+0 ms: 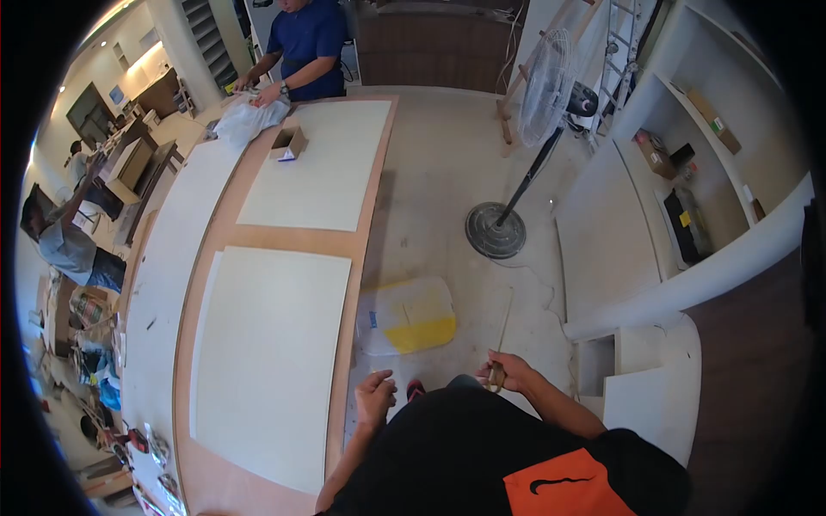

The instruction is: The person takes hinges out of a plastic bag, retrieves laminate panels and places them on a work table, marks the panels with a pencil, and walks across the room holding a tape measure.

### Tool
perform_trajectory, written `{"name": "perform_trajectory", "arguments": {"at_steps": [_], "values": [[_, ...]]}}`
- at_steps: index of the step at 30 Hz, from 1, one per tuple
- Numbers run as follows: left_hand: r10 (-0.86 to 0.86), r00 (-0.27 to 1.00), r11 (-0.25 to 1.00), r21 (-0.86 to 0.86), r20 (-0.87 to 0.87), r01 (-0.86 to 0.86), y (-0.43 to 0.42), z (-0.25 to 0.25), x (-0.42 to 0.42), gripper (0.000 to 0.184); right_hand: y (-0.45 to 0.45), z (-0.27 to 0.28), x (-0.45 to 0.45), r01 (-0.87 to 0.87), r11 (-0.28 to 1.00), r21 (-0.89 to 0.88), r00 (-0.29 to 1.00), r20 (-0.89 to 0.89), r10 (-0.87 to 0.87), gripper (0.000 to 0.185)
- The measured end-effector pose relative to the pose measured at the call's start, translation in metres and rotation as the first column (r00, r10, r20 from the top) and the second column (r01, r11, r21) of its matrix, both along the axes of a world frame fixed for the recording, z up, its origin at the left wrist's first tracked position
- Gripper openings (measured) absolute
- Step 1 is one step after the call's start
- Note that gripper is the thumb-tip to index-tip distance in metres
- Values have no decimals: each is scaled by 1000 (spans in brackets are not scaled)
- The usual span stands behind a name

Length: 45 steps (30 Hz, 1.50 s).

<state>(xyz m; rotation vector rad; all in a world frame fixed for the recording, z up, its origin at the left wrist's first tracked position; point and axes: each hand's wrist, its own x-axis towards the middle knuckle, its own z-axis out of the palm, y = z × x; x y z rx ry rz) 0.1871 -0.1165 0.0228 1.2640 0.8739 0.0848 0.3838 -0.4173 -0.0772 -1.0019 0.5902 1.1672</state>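
Note:
My right hand is closed around a yellowish tape measure, and a thin pale blade sticks out from it over the floor. Loosely bent, my left hand hangs beside the long table's edge with its fingers a little apart and nothing visible in them. Left of it, a large cream-white panel lies on the wood-coloured tabletop. A second white panel lies farther along, with a small open cardboard box on it.
A co-worker in a blue shirt handles a plastic bag at the table's far end. A standing fan and a translucent bin lid-like piece with yellow are on the floor. White shelving curves along the right; other people work at left.

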Motion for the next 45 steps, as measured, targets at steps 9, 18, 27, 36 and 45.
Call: {"name": "perform_trajectory", "arguments": {"at_steps": [9, 18, 27, 36, 45], "values": [[-346, 923, 911, 175, -167, 373, 21, -21, 185, 38, -15, -3, 111, -93, 989, -113, 994, 51, 99, 28], [-145, 975, 871, 446, -168, 207, 13, -18, 388, 36, 15, 2, 356, -378, 853, -361, 816, 306, 491, 22], [-140, 931, 715, 616, -337, 330, 24, 13, 483, 34, 97, -10, 533, -345, 902, -261, 825, 374, 424, 29], [-255, 936, 717, 602, -243, 352, 76, -21, 622, 33, 227, -48, 629, -401, 839, -369, 746, 400, 533, 32], [-199, 974, 812, 538, -112, 228, 210, -61, 812, 30, 331, -67, 844, -489, 597, -636, 645, 197, 738, 30]]}}
